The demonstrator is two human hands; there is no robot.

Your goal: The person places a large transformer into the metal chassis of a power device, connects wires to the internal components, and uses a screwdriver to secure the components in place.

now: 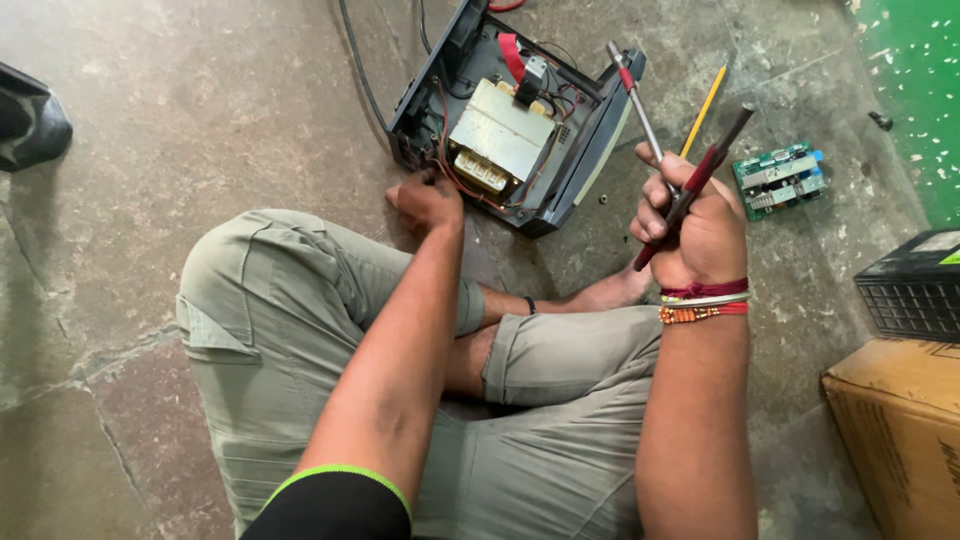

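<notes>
On the worn, cracked stone floor [150, 150], the left hand [425, 200] pinches wires at the near edge of an opened black metal case [440, 70] holding a boxy transformer [500, 135], while the right hand [700, 225] clenches red-marked slim tools [690, 190] beside a green circuit board [780, 178].
</notes>
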